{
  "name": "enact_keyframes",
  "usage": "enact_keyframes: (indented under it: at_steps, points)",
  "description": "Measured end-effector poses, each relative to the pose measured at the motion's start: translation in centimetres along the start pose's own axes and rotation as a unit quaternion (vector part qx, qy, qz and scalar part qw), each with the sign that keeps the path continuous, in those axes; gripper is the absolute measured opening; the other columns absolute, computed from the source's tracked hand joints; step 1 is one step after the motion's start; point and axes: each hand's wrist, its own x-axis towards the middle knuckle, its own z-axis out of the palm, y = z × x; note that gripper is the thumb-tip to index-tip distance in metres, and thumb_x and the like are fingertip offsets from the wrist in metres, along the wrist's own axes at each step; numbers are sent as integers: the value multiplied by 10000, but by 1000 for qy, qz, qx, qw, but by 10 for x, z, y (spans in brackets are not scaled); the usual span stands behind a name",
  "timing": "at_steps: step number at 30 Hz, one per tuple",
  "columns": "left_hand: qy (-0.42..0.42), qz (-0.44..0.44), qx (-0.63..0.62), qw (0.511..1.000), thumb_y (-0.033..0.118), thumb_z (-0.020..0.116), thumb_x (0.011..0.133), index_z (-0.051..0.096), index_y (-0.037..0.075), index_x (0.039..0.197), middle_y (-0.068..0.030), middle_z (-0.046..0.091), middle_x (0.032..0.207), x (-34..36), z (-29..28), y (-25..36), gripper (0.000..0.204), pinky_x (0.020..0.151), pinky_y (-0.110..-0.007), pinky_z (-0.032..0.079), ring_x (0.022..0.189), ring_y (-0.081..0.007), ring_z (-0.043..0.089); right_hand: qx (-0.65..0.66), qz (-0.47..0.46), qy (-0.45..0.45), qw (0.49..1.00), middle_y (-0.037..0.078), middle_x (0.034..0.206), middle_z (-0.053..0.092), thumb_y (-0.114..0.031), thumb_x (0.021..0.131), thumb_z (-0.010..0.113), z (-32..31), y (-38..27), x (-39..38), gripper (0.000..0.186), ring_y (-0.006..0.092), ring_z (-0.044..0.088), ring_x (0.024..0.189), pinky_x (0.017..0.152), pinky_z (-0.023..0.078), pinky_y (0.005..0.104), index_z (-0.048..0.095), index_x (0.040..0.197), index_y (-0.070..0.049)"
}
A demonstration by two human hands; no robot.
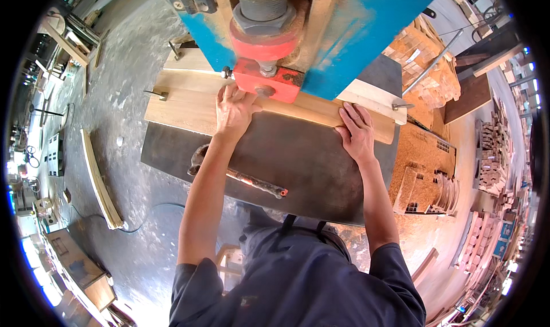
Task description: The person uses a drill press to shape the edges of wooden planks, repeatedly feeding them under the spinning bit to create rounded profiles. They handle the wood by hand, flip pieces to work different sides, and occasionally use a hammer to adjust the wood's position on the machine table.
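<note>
My left fingers [229, 92] bunch beside the red block [269, 82], their grip unclear, while my right fingers [356, 115] lie extended on the wooden strip [303, 113] between both hands, seemingly positioned; how much is worked or left, I cannot tell.

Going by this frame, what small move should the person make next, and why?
Probably ease the left hand a little leftward, away from the red block of the machine. Its fingers sit right up by that block, whereas the right hand rests on the wooden strip with visible space between it and the block.
</note>
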Motion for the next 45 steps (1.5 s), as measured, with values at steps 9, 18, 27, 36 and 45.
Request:
enact_keyframes:
  at_steps: [9,18,27,36,45]
  points:
    - [14,-9,-11,1000,268,888,694,770,157,1095,-13,720,1213,2,-1,-1,433,1020,-502,496,1201,-299,603,-12,-4,6,1000,68,1434,677,-161,810,827,-2,1,1,504,344,566,1346,1124,469,484,736,1299,-80]
    - [17,-34,0,999,247,863,753,754,89,1089,-100,714,1196,-6,0,8,387,967,-493,533,1150,-365,628,-7,-16,-1,1000,35,1415,674,-195,753,856,-10,3,5,532,297,593,1287,1071,492,476,745,1266,-107]
    - [40,-177,-68,981,182,721,952,457,-79,1516,-376,341,1607,-32,29,216,675,1204,-591,368,1463,-561,380,12,-37,-13,999,48,1410,684,-244,761,874,-16,5,14,533,286,614,1246,1036,497,466,754,1257,-92]
    - [42,-368,-26,928,417,651,1019,315,-106,1594,-450,200,1641,1,81,252,847,1281,-649,116,1560,-619,118,27,-153,-163,974,89,1550,559,-178,848,820,-26,46,24,648,294,487,1456,1201,440,439,603,1443,-40]
    - [67,-409,35,909,339,663,991,307,-94,1606,-443,227,1644,6,98,253,832,1300,-592,163,1566,-570,192,100,-237,-200,945,121,1578,532,-127,945,702,-36,63,29,520,315,444,1502,1243,400,445,605,1445,-18]
